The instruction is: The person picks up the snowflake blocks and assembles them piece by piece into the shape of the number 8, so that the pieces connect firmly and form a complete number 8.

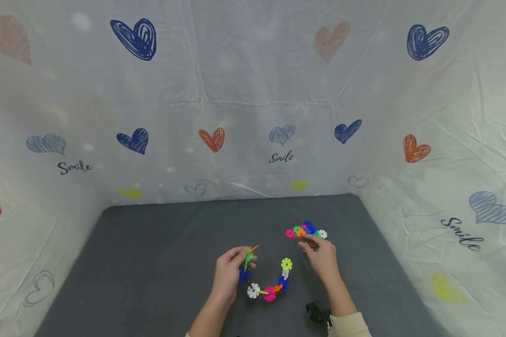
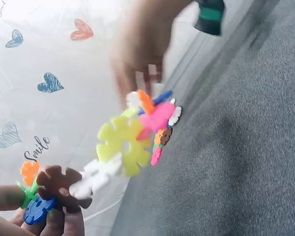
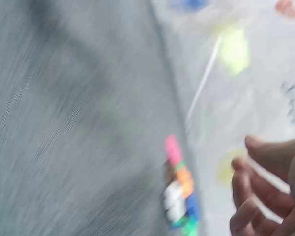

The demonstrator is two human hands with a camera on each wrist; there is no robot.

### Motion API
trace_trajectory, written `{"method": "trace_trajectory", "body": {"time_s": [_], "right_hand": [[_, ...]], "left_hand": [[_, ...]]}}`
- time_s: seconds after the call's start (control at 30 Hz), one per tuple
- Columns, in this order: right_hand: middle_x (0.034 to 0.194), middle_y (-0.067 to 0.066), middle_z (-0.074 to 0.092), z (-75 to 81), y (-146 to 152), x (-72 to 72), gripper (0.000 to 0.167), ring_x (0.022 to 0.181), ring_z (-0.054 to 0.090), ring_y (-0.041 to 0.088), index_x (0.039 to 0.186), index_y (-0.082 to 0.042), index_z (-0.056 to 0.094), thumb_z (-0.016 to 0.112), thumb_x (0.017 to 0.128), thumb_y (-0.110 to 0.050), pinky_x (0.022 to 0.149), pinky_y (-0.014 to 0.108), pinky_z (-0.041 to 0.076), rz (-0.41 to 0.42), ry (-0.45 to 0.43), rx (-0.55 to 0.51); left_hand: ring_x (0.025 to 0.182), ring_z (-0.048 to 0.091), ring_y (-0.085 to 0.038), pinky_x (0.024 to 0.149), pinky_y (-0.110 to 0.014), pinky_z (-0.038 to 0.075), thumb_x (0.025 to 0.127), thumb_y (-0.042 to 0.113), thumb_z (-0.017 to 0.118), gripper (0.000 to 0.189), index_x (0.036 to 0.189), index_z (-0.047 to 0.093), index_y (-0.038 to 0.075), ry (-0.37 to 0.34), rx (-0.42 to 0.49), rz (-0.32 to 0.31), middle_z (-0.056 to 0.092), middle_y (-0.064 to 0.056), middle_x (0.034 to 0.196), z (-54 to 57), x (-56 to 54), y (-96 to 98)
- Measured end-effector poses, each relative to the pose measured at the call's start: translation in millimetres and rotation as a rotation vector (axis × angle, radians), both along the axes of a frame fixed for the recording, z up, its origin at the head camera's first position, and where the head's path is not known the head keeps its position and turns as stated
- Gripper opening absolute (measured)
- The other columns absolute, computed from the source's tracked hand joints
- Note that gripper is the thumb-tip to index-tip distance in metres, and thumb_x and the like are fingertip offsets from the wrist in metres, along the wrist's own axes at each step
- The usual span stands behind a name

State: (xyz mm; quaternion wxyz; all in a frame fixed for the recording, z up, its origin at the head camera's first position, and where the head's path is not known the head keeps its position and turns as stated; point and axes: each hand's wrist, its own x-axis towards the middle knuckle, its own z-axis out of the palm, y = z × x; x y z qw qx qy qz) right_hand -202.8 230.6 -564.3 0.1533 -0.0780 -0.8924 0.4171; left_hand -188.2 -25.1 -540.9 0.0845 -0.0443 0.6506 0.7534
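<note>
My left hand [image 1: 227,275] pinches a green notched disc [image 1: 248,256] between thumb and fingers, at one end of a chain of interlocking plastic flower discs. An orange disc [image 2: 30,172] sticks out beyond the fingertips. From the hand the chain curves in a U, through a white disc [image 1: 253,291] and a pink disc [image 1: 270,294], up to a yellow-green disc [image 1: 286,264] at its other end. My right hand [image 1: 323,258] hovers at the near side of a loose pile of discs [image 1: 309,228], thumb and fingers apart, nothing seen between them.
Dark grey cloth covers the table [image 1: 152,262]. A pale curtain [image 1: 244,84] printed with hearts rises at the back and both sides. Beside the right forearm is a black device [image 1: 316,312].
</note>
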Motion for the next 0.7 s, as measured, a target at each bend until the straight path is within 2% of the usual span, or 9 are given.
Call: {"method": "trace_trajectory", "body": {"time_s": [0.13,0.3,0.47,0.57,0.7], "right_hand": [[0.108,0.014,0.074,-21.8,13.1,-3.9,0.030,0.085,0.068,0.025,0.116,-0.006,0.075,0.078,0.090,-0.020,0.071,0.041,0.055,-0.084,-0.123,0.080],[0.102,0.015,0.067,-37.2,19.0,-4.1,0.032,0.082,0.063,0.024,0.117,-0.005,0.074,0.080,0.087,-0.018,0.072,0.044,0.052,-0.108,-0.164,0.126],[0.097,0.013,0.065,-38.6,21.5,-5.4,0.023,0.081,0.061,0.024,0.107,-0.005,0.075,0.080,0.087,-0.014,0.072,0.043,0.051,-0.105,-0.163,0.118],[0.094,0.013,0.063,-37.9,22.9,-6.0,0.015,0.077,0.059,0.023,0.098,-0.004,0.072,0.079,0.088,-0.013,0.068,0.041,0.050,-0.108,-0.190,0.104],[0.089,0.011,0.064,-37.7,24.7,-4.7,0.014,0.074,0.059,0.021,0.095,-0.004,0.069,0.078,0.088,-0.011,0.063,0.035,0.048,-0.105,-0.229,0.053]], "left_hand": [[0.074,0.071,-0.018,0.076,-0.033,0.058,0.106,0.019,0.052,0.030,0.121,0.065,-0.004,-0.014,0.031,0.004,0.074,-0.021,0.099,1.9,-0.2,-0.6],[0.077,0.071,-0.021,0.078,-0.033,0.057,0.107,0.017,0.048,0.031,0.125,0.062,-0.004,-0.018,0.052,0.009,0.075,-0.020,0.099,4.4,0.0,-0.4],[0.077,0.071,-0.021,0.078,-0.033,0.056,0.108,0.017,0.047,0.032,0.126,0.061,-0.004,-0.025,0.056,0.012,0.075,-0.020,0.099,4.2,0.6,0.2],[0.076,0.070,-0.020,0.078,-0.034,0.057,0.108,0.016,0.047,0.032,0.126,0.061,-0.005,-0.032,0.061,0.006,0.075,-0.020,0.099,3.6,0.7,1.0],[0.075,0.070,-0.019,0.077,-0.034,0.056,0.107,0.016,0.047,0.031,0.125,0.061,-0.005,-0.036,0.055,0.001,0.075,-0.021,0.099,2.8,0.7,1.5]]}}
